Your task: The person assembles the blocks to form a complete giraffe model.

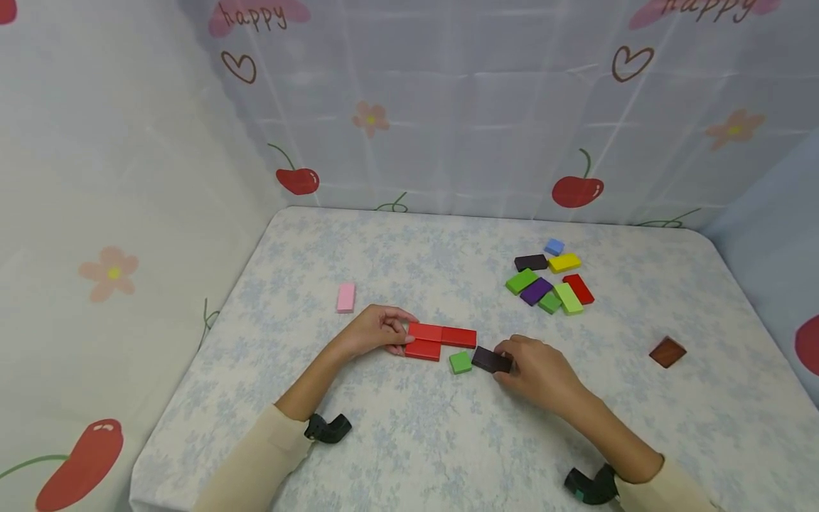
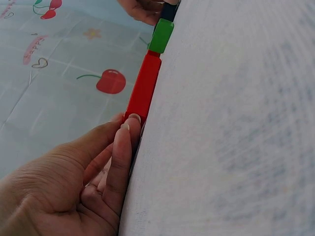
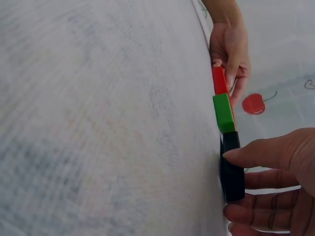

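Three red blocks lie flat against each other mid-table: an upper-left red block (image 1: 425, 331), an upper-right red block (image 1: 459, 338) and a lower-left red block (image 1: 423, 350). My left hand (image 1: 377, 330) grips the left end of this group, thumb and fingertips at the upper-left block's edge. In the left wrist view, fingertips touch the near end of a red block (image 2: 143, 86). A small green block (image 1: 460, 362) lies between the red group and a black block (image 1: 491, 360). My right hand (image 1: 537, 370) pinches the black block by its right end, thumb on the near side.
Farther back on the right lies a loose cluster of coloured blocks, among them a purple block (image 1: 536, 291), a yellow block (image 1: 564, 263) and a blue block (image 1: 554, 247). A pink block (image 1: 345, 298) lies left, a brown block (image 1: 667, 352) far right. Printed curtains surround the patterned tabletop (image 1: 397, 441).
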The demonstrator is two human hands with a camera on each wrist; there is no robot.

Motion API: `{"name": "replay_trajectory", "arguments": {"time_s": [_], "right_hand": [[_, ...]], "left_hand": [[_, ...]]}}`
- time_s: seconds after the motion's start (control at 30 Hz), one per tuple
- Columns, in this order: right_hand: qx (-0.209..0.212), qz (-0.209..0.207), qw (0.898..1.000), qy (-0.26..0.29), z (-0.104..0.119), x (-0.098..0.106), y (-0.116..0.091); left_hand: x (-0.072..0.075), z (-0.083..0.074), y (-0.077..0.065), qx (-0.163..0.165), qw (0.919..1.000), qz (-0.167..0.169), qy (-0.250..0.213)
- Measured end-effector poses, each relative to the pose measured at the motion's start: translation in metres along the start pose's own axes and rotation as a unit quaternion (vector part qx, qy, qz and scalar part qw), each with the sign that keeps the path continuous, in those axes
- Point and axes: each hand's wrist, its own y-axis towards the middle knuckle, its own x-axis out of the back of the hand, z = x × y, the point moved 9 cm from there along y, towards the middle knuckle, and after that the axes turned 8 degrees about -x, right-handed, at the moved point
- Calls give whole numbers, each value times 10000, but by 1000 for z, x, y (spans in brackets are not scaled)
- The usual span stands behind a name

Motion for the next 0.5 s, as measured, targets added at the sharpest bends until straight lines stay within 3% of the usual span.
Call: {"name": "replay_trajectory", "arguments": {"time_s": [0.3,0.5], "right_hand": [[-144,-57,9999,-33,8,-3,-1],[90,122,9995,-278,17,-7,-5]], "left_hand": [[0,2,0,22,10000,9,-24],[1,3,1,-12,10000,5,-35]]}}
